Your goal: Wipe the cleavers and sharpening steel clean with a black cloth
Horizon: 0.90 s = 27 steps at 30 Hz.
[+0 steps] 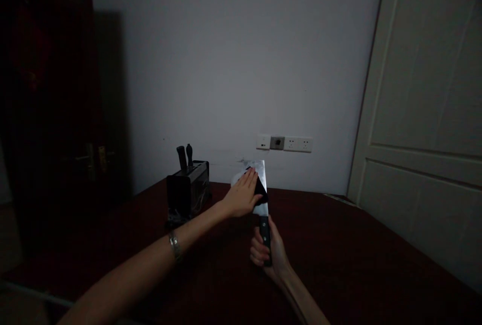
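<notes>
A kitchen cleaver (260, 164) with a broad shiny blade stands upright over the table, blade up. My right hand (276, 252) is closed around its black riveted handle. Against the face of the blade, my left hand (243, 194) presses a black cloth (260, 192), its fingers fairly straight and slanting up to the right. Part of the cloth and much of the blade are hidden behind that hand. A bracelet circles my left wrist.
To the left on the dark red table (331, 254) stands a knife block (188, 187) with black handles sticking up. Behind are a pale wall with sockets (297, 144) and a pale panelled door (425, 114) at right. The left side is very dark.
</notes>
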Each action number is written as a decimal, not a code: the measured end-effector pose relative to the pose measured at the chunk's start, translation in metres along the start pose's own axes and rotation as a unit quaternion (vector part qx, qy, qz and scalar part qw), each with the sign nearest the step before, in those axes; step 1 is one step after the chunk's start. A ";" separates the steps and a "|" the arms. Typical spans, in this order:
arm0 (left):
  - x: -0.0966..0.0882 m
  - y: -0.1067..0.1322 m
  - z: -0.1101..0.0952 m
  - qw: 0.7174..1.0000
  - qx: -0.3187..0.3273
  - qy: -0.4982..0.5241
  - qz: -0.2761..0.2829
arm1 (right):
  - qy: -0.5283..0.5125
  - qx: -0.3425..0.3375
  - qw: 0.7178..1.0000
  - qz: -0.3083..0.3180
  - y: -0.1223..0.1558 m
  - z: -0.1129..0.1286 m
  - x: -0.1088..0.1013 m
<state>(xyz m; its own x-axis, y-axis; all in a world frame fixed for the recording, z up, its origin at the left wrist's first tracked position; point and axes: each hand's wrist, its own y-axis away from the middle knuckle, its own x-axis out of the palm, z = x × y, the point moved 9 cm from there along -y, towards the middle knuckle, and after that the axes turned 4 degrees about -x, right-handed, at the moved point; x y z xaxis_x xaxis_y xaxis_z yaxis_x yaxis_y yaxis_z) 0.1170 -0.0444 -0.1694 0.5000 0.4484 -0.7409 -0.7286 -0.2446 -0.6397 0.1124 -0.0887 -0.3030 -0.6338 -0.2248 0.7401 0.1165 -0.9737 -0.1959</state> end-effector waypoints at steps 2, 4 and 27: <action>0.001 -0.019 0.024 0.999 -0.036 -0.010 0.003 | -0.002 0.013 1.000 0.007 0.001 -0.003 0.001; 0.001 -0.034 0.041 0.998 -0.056 -0.017 0.010 | -0.002 0.023 1.000 0.012 0.001 -0.005 0.003; -0.005 -0.005 0.028 0.997 0.067 -0.016 0.034 | -0.024 0.027 0.999 0.026 0.003 -0.001 0.003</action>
<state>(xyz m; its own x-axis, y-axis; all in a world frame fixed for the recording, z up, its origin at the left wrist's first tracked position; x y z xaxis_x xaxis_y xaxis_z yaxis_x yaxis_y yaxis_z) 0.1047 -0.0217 -0.1568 0.4348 0.4619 -0.7730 -0.8169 -0.1588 -0.5544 0.1099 -0.0924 -0.3025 -0.5880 -0.2759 0.7604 0.1908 -0.9608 -0.2011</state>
